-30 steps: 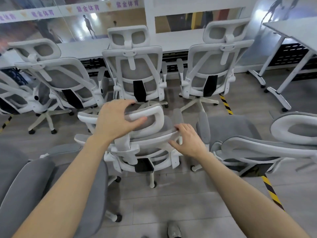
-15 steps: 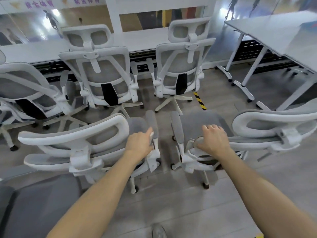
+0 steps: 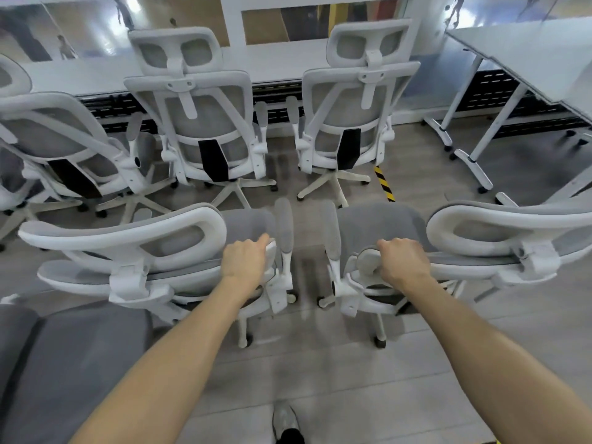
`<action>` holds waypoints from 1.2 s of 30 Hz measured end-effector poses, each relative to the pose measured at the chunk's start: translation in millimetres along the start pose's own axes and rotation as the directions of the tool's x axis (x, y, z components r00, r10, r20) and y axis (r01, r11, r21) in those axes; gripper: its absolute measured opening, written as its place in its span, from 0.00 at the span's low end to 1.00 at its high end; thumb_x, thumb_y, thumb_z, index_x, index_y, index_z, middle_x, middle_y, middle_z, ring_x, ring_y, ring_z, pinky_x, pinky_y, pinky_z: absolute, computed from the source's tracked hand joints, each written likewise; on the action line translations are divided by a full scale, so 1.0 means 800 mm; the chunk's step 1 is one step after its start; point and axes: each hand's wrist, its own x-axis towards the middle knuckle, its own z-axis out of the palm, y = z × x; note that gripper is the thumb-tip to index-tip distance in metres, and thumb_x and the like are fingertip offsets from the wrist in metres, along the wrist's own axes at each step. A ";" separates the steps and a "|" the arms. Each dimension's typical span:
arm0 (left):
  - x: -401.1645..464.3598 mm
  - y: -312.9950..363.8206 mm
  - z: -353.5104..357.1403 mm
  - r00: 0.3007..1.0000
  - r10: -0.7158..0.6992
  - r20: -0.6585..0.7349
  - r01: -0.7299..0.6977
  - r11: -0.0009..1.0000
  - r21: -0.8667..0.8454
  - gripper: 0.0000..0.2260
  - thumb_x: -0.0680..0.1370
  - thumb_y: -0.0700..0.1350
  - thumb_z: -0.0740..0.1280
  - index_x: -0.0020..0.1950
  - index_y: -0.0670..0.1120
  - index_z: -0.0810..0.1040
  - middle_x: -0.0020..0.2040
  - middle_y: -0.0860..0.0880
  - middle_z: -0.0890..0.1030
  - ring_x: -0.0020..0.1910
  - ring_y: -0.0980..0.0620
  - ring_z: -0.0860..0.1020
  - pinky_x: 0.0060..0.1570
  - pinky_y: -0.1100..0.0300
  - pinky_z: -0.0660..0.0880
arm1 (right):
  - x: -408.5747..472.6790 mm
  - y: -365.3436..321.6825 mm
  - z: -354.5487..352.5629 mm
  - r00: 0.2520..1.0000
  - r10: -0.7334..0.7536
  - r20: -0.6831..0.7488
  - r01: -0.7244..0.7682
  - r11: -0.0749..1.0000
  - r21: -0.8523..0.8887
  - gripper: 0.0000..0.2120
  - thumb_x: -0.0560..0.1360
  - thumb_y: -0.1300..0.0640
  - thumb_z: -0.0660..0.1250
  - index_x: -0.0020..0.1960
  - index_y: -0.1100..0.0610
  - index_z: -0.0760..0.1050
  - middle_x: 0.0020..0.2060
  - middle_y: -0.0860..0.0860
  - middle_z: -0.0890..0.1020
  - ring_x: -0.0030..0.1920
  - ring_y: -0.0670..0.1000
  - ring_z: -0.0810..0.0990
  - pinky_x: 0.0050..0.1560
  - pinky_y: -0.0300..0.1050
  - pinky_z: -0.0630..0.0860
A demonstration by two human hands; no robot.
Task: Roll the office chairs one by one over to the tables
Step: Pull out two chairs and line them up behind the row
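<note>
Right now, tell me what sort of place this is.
Probably an office or training room being set up: rows of identical mesh office chairs, white rolling tables, hazard-striped floor tape.

This looks like an office room, with many white and grey rolling chairs (image 3: 205, 123) on a wood floor (image 3: 320, 373) near long white tables (image 3: 528, 59).

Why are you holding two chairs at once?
A person is moving office chairs toward the tables. The left hand grips the back edge of the left chair, and the right hand grips the back of the right chair. Both chairs stand side by side with a gap between them. Three more chairs are lined up ahead, and a table stands at the far right.
</note>
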 end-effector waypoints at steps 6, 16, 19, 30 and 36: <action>-0.021 -0.009 0.018 0.996 -0.005 -0.085 0.009 0.999 0.047 0.19 0.86 0.53 0.66 0.77 0.56 0.68 0.48 0.46 0.86 0.46 0.40 0.86 0.39 0.52 0.69 | 0.001 0.000 0.006 0.999 -0.042 -0.030 0.043 0.999 0.010 0.08 0.79 0.58 0.70 0.57 0.52 0.78 0.50 0.52 0.86 0.52 0.57 0.86 0.46 0.49 0.75; -0.027 -0.010 0.034 0.981 0.043 -0.192 -0.025 0.995 0.095 0.20 0.85 0.60 0.64 0.76 0.59 0.70 0.43 0.48 0.87 0.41 0.42 0.85 0.37 0.53 0.69 | 0.002 0.003 0.015 0.995 -0.071 -0.062 0.072 0.997 0.015 0.09 0.80 0.59 0.69 0.59 0.53 0.77 0.49 0.52 0.85 0.49 0.56 0.85 0.45 0.49 0.74; -0.023 -0.007 0.033 0.979 0.048 -0.198 -0.027 0.994 0.106 0.20 0.85 0.61 0.64 0.76 0.57 0.69 0.43 0.48 0.87 0.41 0.41 0.85 0.37 0.53 0.69 | 0.005 0.002 0.014 0.997 -0.054 -0.055 0.055 0.998 0.026 0.09 0.80 0.58 0.71 0.59 0.53 0.77 0.49 0.52 0.85 0.48 0.56 0.85 0.47 0.49 0.77; -0.031 -0.007 0.037 0.981 0.044 -0.190 -0.024 0.994 0.105 0.17 0.85 0.60 0.64 0.71 0.56 0.69 0.40 0.48 0.85 0.38 0.41 0.84 0.35 0.54 0.69 | 0.025 -0.013 0.014 0.995 -0.036 -0.090 0.044 0.995 0.090 0.09 0.77 0.59 0.71 0.56 0.52 0.79 0.48 0.51 0.86 0.49 0.56 0.86 0.47 0.48 0.77; -0.031 -0.007 0.035 0.981 0.038 -0.192 -0.018 0.994 0.106 0.17 0.84 0.60 0.65 0.71 0.57 0.69 0.40 0.48 0.85 0.38 0.41 0.84 0.35 0.53 0.69 | 0.030 -0.018 0.015 0.994 -0.037 -0.100 0.045 0.996 0.072 0.08 0.76 0.58 0.72 0.55 0.52 0.79 0.46 0.51 0.86 0.47 0.55 0.86 0.45 0.48 0.75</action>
